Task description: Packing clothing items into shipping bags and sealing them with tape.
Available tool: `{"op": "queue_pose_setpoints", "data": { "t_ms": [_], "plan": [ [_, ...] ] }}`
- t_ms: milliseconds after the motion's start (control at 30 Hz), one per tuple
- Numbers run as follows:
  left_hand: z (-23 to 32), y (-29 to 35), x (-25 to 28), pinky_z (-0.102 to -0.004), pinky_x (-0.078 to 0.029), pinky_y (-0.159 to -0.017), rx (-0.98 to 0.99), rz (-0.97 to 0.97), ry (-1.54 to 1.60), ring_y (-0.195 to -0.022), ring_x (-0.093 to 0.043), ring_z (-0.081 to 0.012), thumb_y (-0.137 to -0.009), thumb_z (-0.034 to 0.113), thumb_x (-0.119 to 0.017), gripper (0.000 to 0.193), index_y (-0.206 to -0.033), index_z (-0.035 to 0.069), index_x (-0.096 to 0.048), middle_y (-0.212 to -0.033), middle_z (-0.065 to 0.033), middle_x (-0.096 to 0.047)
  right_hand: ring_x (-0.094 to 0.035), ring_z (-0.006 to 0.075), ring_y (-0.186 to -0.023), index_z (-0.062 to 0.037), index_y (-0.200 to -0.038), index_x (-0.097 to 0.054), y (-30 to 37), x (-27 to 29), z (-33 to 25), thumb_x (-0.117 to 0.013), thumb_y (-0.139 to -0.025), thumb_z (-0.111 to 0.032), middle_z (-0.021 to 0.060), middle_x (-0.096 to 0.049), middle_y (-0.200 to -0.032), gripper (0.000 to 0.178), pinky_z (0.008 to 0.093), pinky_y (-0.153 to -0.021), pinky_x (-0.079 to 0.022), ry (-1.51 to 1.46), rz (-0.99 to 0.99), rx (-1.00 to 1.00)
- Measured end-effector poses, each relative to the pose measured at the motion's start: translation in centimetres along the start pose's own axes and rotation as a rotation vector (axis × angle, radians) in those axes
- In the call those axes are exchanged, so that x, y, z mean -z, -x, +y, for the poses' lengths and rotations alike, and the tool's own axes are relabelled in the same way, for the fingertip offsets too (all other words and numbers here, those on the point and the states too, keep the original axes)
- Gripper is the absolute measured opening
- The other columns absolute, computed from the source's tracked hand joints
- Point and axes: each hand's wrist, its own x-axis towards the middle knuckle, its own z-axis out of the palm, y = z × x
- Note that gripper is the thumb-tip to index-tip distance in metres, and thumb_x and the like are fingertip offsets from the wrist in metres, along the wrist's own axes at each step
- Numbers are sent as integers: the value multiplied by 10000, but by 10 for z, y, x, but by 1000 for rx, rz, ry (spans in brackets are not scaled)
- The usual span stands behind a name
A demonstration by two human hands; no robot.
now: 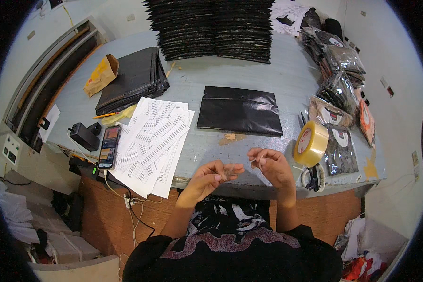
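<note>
Just over the table's near edge, my left hand (209,176) is closed, thumb against fingers, on a small see-through piece (230,174) that looks like clear film or tape. My right hand (271,165) is raised a little to its right, its thumb and fingertips pinched together; a pale sliver shows there, too small to name. The hands are apart. Beyond them a black plastic mailer bag (239,111) lies flat on the grey-blue table (185,77). A large roll of clear tape (311,144) stands to the right of my right hand, with scissors (313,178) below it.
Printed sheets (150,145) and a phone (109,146) lie at left, near a black power adapter (84,136). Behind them is a black bag stack (131,77) with a paper bag (102,75). Taller black stacks (211,33) stand at the back. Clear-packed garments (338,94) line the right side.
</note>
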Motion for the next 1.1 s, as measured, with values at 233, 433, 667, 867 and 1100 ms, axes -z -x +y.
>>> {"op": "queue_pose_setpoints", "data": {
  "t_ms": [233, 433, 667, 867, 1100],
  "plan": [
    [2, 1, -3, -376, -341, -952, 79, -6, -72, -1127, -444, -286, -793, 83, -522, 71, -757, 34, -486, -1161, -239, -473, -522, 178, -923, -25, -753, -629, -5, -15, -24, -617, -738, -90, 142, -549, -1073, 68, 295, -823, -389, 271, -229, -124],
    [-2, 2, -3, -363, -388, -924, 121, 32, -106, -1048, -503, -278, -760, 94, -546, 80, -755, 35, -493, -1080, -242, -523, -526, 166, -899, -9, -782, -628, -3, -24, -29, -617, -744, -76, 106, -580, -973, 78, 281, -807, -389, 459, -278, -145],
    [0, 1, 1, -361, -384, -912, 150, -7, -114, -1052, -492, -242, -803, 70, -517, 73, -778, 16, -476, -1078, -195, -516, -529, 143, -812, 10, -779, -626, 2, -23, -28, -620, -734, -44, 85, -580, -851, 70, 256, -730, -405, 538, -220, -80],
    [0, 1, 2, -333, -444, -839, 100, 60, -234, -997, -511, -207, -810, 102, -546, 105, -774, 27, -482, -1104, -154, -501, -522, 117, -763, 11, -814, -625, 6, -21, -26, -617, -760, -63, 68, -586, -837, 92, 243, -684, -407, 498, -149, -131],
    [-5, -1, -2, -352, -449, -839, 73, 100, -240, -1034, -502, -241, -794, 101, -535, 88, -765, 44, -475, -1117, -176, -496, -520, 109, -735, 20, -837, -619, 4, -18, -21, -620, -759, -68, 64, -587, -848, 117, 234, -655, -406, 545, -137, -109]
  ]
}}
